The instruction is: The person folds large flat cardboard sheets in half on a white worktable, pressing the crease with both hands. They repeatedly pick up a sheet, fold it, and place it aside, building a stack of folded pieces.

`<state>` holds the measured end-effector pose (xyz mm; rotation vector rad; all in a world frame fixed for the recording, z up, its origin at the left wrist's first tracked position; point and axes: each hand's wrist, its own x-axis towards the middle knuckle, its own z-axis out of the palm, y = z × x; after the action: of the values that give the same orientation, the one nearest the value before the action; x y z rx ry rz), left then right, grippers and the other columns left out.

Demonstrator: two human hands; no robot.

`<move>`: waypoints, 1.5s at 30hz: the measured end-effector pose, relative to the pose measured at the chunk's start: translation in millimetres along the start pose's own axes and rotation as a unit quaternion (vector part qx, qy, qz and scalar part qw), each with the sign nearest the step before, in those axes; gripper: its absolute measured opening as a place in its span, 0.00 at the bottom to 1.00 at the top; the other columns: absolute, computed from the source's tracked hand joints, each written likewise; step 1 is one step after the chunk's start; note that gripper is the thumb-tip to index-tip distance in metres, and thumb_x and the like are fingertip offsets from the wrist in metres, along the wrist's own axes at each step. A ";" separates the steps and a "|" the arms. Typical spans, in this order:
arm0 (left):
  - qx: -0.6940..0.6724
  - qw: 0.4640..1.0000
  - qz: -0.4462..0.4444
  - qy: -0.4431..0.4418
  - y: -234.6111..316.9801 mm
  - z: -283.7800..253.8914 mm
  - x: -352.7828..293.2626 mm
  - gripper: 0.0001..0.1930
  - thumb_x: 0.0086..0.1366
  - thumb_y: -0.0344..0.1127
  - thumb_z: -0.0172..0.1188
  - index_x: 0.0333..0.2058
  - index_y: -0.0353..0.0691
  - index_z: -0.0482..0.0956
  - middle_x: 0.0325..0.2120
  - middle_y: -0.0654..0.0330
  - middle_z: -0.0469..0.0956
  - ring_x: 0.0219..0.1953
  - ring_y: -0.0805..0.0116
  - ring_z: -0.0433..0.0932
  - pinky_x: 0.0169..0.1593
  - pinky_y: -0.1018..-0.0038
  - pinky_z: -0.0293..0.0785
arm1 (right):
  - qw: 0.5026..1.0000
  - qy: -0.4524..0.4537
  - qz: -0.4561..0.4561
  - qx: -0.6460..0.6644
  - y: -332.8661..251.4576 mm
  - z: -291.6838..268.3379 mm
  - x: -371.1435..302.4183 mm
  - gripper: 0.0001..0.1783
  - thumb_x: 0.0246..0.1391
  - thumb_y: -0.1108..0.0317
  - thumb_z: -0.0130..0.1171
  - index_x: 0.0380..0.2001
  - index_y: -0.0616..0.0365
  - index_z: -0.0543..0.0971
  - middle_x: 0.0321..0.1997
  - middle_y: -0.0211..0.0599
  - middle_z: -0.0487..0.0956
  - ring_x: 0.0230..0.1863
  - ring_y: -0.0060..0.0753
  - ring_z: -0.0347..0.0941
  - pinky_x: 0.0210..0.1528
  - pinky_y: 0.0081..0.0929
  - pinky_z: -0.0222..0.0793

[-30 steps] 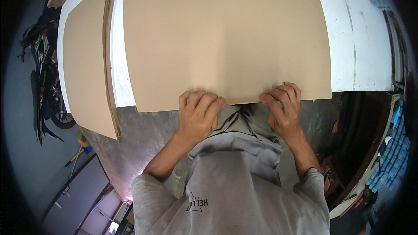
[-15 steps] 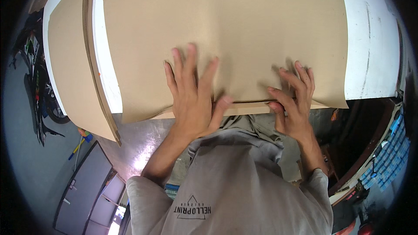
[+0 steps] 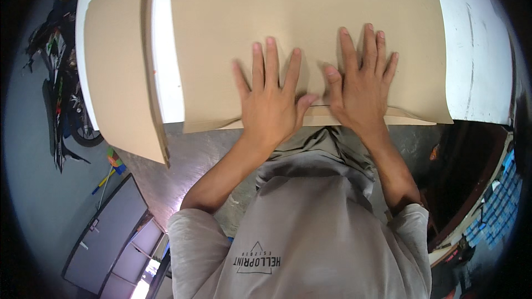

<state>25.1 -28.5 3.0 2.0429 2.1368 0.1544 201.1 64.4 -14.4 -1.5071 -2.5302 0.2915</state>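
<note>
A large sheet of brown kraft paper [image 3: 310, 0] covers the middle of the white table. Along its near edge runs a narrow strip [image 3: 317, 115], bent up or folded, with its ends lifting slightly. My left hand [image 3: 270, 108] lies flat on the sheet, fingers spread and thumb pointing right across the strip. Beside it, my right hand [image 3: 361, 91] also rests palm down, fingers extended over the paper and its heel above the strip. Neither hand grips anything. Both palms hide part of the strip.
A stack of brown sheets [image 3: 119, 66] lies at the left, overhanging the white table [image 3: 477, 61]. A bicycle or motorbike [image 3: 69, 99] stands on the floor at far left. Near the lower left is a grey cabinet [image 3: 108, 238]. Blue checked cloth [image 3: 501, 205] shows at right.
Both hands have moved forward over the sheet and flattened. My right hand's curled fingers have straightened and left the strip's edge. The view has shifted slightly.
</note>
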 end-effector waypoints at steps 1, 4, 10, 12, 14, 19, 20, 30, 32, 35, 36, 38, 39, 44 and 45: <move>0.043 0.999 -0.019 0.002 -12.3 -6.0 -5.2 0.42 0.72 0.64 0.56 0.75 0.44 0.63 0.76 0.34 0.53 0.77 0.32 0.52 0.74 0.28 0.43 | 1.000 0.013 -0.011 0.001 1.0 0.1 -0.5 0.37 0.73 0.46 0.47 0.79 0.46 0.61 0.84 0.61 0.50 0.83 0.69 0.42 0.77 0.79 0.31; 0.119 0.992 -0.027 0.044 -59.8 -29.4 -24.6 0.44 0.71 0.70 0.52 0.73 0.42 0.67 0.73 0.37 0.62 0.74 0.36 0.61 0.73 0.31 0.46 | 1.000 0.004 -0.014 -0.026 -0.8 -2.5 0.2 0.37 0.73 0.45 0.47 0.79 0.47 0.62 0.83 0.61 0.52 0.83 0.69 0.42 0.78 0.77 0.32; -0.015 0.998 -0.032 0.052 -99.9 -12.5 -17.9 0.40 0.72 0.69 0.52 0.67 0.40 0.74 0.66 0.37 0.68 0.71 0.33 0.61 0.73 0.36 0.46 | 0.999 0.015 -0.031 -0.020 -0.2 -2.3 2.2 0.38 0.71 0.45 0.51 0.77 0.53 0.64 0.80 0.69 0.55 0.81 0.78 0.45 0.74 0.82 0.37; -0.014 0.995 -0.007 0.102 -104.5 -4.9 -11.1 0.39 0.72 0.67 0.53 0.68 0.41 0.72 0.68 0.36 0.65 0.73 0.32 0.57 0.73 0.35 0.44 | 0.999 0.027 -0.034 -0.027 1.2 1.7 2.4 0.38 0.71 0.45 0.51 0.76 0.54 0.65 0.80 0.70 0.55 0.80 0.78 0.45 0.74 0.82 0.37; -0.012 0.994 -0.008 0.109 -103.0 -4.4 -15.7 0.39 0.71 0.66 0.54 0.70 0.43 0.70 0.70 0.35 0.61 0.74 0.32 0.54 0.73 0.33 0.44 | 0.999 0.015 -0.037 -0.023 0.0 2.7 -3.9 0.38 0.71 0.45 0.51 0.76 0.54 0.66 0.79 0.69 0.56 0.81 0.76 0.47 0.75 0.81 0.36; 0.029 0.995 -0.029 0.092 -105.6 -10.1 -13.8 0.38 0.73 0.63 0.54 0.73 0.46 0.66 0.75 0.38 0.55 0.77 0.34 0.51 0.74 0.31 0.42 | 0.996 -0.004 -0.051 -0.066 28.4 -20.5 -22.9 0.36 0.72 0.44 0.49 0.74 0.54 0.69 0.78 0.61 0.62 0.81 0.60 0.54 0.77 0.79 0.29; 0.025 0.996 -0.026 0.082 -104.2 -6.1 -9.3 0.38 0.74 0.63 0.54 0.73 0.46 0.66 0.75 0.38 0.54 0.77 0.34 0.50 0.75 0.31 0.42 | 0.994 0.015 -0.042 -0.096 46.3 -30.7 -27.0 0.36 0.72 0.43 0.49 0.74 0.54 0.70 0.78 0.59 0.64 0.81 0.57 0.56 0.78 0.78 0.28; 0.044 0.996 0.025 0.075 -108.9 -7.0 -7.8 0.39 0.75 0.61 0.52 0.76 0.45 0.61 0.76 0.36 0.51 0.79 0.38 0.47 0.78 0.38 0.35 | 0.998 -0.056 0.022 -0.012 141.2 -50.8 -23.1 0.37 0.67 0.41 0.56 0.69 0.55 0.73 0.65 0.60 0.70 0.74 0.63 0.60 0.80 0.70 0.35; 0.033 0.997 0.023 0.070 -110.0 -7.2 -8.6 0.38 0.75 0.60 0.53 0.76 0.45 0.62 0.76 0.36 0.52 0.79 0.38 0.47 0.78 0.38 0.36 | 0.997 0.067 -0.042 -0.023 132.2 -45.1 -16.0 0.37 0.68 0.39 0.55 0.70 0.51 0.73 0.68 0.60 0.68 0.76 0.63 0.57 0.79 0.71 0.33; 0.028 0.996 0.032 0.074 -110.1 -6.0 -7.9 0.37 0.75 0.56 0.52 0.75 0.44 0.63 0.77 0.36 0.51 0.79 0.39 0.48 0.78 0.40 0.37 | 0.997 0.058 -0.037 -0.042 131.5 -42.7 -12.8 0.38 0.69 0.36 0.50 0.73 0.45 0.70 0.74 0.62 0.64 0.80 0.65 0.52 0.79 0.76 0.32; 0.015 0.996 0.022 0.089 -110.5 -6.4 -7.4 0.36 0.75 0.56 0.52 0.75 0.44 0.63 0.77 0.36 0.51 0.79 0.39 0.48 0.78 0.40 0.37 | 0.999 0.017 -0.028 -0.040 137.8 -42.5 -11.6 0.38 0.69 0.35 0.49 0.73 0.45 0.70 0.74 0.63 0.63 0.80 0.65 0.51 0.79 0.77 0.32; 0.022 0.997 0.026 0.072 -112.9 -9.9 -8.8 0.37 0.75 0.57 0.52 0.75 0.45 0.63 0.77 0.38 0.52 0.79 0.39 0.49 0.77 0.39 0.38 | 0.994 0.029 -0.077 -0.075 156.1 -44.0 -14.6 0.38 0.71 0.35 0.45 0.74 0.43 0.70 0.76 0.56 0.64 0.80 0.59 0.53 0.79 0.77 0.30; 0.036 0.997 0.029 0.059 -114.9 -12.6 -9.4 0.37 0.75 0.58 0.52 0.75 0.45 0.63 0.77 0.39 0.53 0.79 0.39 0.50 0.77 0.39 0.37 | 0.990 0.017 -0.094 -0.108 170.4 -47.9 -14.6 0.38 0.71 0.35 0.44 0.74 0.43 0.70 0.76 0.54 0.65 0.80 0.57 0.53 0.79 0.77 0.29; 0.004 0.995 0.046 0.083 -130.4 -23.5 -11.4 0.36 0.75 0.62 0.48 0.75 0.52 0.65 0.76 0.45 0.55 0.79 0.42 0.50 0.77 0.37 0.33 | 0.988 0.003 -0.114 -0.106 195.9 -50.4 -10.2 0.36 0.71 0.35 0.43 0.74 0.40 0.69 0.76 0.46 0.67 0.79 0.52 0.57 0.80 0.75 0.25; -0.025 0.986 0.063 0.155 -132.2 -21.4 -12.8 0.34 0.76 0.61 0.47 0.75 0.55 0.66 0.77 0.46 0.55 0.79 0.42 0.49 0.78 0.37 0.31 | 0.989 0.018 -0.113 -0.098 187.5 -51.6 -9.7 0.37 0.72 0.37 0.42 0.74 0.46 0.69 0.75 0.52 0.66 0.79 0.56 0.56 0.80 0.75 0.25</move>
<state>-108.1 -46.9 -1.6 2.2491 2.1415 0.5723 377.4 147.2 -13.8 -1.2545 -2.7336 -0.0181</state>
